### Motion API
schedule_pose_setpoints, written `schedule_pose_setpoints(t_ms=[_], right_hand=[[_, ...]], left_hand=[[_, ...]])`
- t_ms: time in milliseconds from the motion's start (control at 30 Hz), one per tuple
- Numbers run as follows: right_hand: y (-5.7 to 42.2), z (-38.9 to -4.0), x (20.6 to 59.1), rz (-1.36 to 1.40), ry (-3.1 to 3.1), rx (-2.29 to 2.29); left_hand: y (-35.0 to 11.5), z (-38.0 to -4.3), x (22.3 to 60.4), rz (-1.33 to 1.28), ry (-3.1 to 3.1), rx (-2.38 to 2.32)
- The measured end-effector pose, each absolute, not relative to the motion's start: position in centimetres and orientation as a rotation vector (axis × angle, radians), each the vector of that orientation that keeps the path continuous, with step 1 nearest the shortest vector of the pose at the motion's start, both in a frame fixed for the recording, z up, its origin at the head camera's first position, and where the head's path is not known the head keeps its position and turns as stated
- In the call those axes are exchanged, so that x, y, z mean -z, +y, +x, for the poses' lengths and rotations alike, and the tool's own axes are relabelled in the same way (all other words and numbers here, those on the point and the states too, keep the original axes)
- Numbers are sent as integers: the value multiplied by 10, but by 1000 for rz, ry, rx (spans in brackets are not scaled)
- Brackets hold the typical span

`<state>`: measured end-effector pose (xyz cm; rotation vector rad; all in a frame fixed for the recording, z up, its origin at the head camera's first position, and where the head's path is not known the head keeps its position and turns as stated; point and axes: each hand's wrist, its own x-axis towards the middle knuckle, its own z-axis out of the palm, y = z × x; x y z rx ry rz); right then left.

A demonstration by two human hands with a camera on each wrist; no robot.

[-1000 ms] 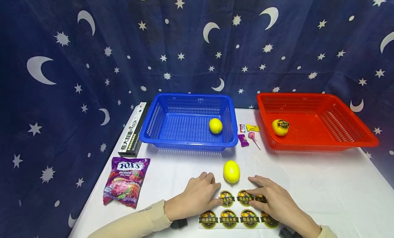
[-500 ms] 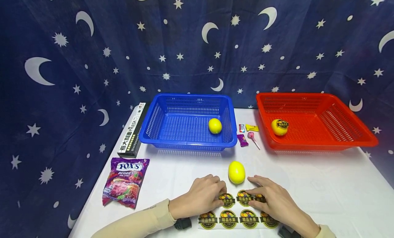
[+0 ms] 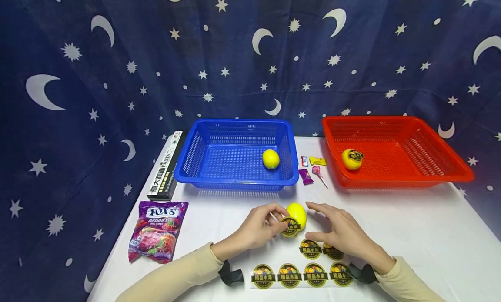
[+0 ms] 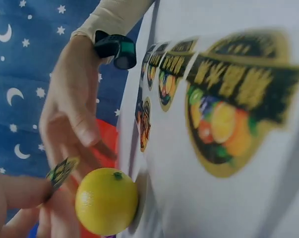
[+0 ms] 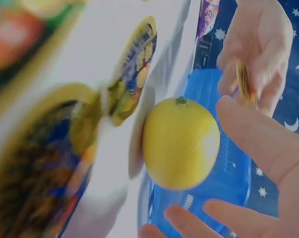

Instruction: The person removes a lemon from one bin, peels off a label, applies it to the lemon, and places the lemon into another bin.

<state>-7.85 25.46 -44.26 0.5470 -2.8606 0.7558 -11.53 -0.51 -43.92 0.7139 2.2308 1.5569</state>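
My left hand (image 3: 258,229) pinches a round black-and-gold fruit sticker (image 3: 290,228) between thumb and fingers, in front of a yellow lemon (image 3: 298,211). In the left wrist view the sticker (image 4: 62,170) stands edge-up just beside the lemon (image 4: 107,202). My right hand (image 3: 346,233) is spread to the right of the lemon, holding nothing; the right wrist view shows its fingers near the lemon (image 5: 181,144). Beneath the hands lies a sheet of the same stickers (image 3: 289,275), partly covered by my right hand.
A blue basket (image 3: 235,181) with one plain lemon (image 3: 271,159) stands behind. To its right, a red basket (image 3: 399,180) bears a stickered lemon (image 3: 351,160). Between them lie wrapped candies (image 3: 306,177) and a lollipop (image 3: 316,170). On the left are a pasta box (image 3: 166,167) and candy bag (image 3: 158,230).
My left hand has peeled a sticker off the sheet's upper row and lifted it towards the lemon. The lemon rolled slightly right earlier. My right hand has moved up off the sheet.
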Motion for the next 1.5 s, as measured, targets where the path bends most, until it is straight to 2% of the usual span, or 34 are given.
schedule_pose_setpoints(t_ms=[167,367,767,1000,1500], right_hand=[[240,-100,446,592,-2893,-811],[236,-104,451,560,-2866,-845],[239,-100,449,562,-2897,-838],[243,-103,447,610,-2760,-1163],[241,-106,455,560,-2646,-1213]], left_hand=[[12,-132,442,636,2240,-1694],[22,-141,446,677,2402,-1578],[22,-134,449,985,2747,-1295],[19,-132,451,1009,2779,-1251],[16,-131,453,977,2800,-1230]])
